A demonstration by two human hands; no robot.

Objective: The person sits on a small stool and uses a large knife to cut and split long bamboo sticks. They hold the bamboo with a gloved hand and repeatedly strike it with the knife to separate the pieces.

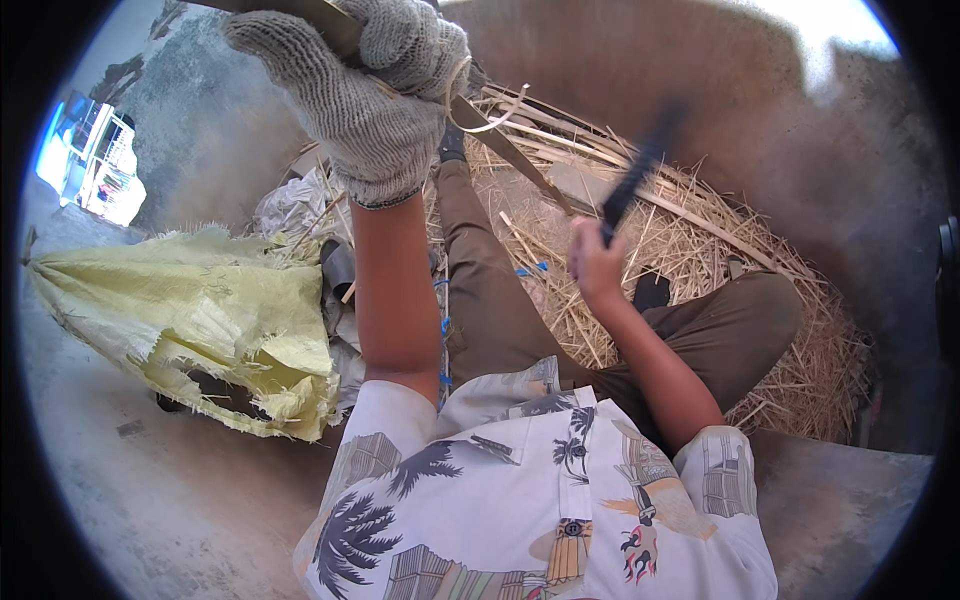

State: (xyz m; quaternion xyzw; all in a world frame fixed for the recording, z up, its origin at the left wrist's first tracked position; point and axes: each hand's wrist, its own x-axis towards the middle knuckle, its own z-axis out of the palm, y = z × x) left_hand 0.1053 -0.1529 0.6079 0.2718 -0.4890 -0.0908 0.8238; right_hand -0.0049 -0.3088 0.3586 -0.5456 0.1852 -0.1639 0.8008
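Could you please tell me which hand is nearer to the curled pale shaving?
Left. The gloved left hand is close beside the curled pale shaving; the right hand, gripping a dark tool, is farther off, lower and rightward in view.

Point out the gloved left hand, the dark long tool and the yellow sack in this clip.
Gloved left hand point(372, 105): head view, on the middle of the knitted glove.
Dark long tool point(630, 185): head view, midway along its dark length.
Yellow sack point(215, 305): head view, on its upper face.
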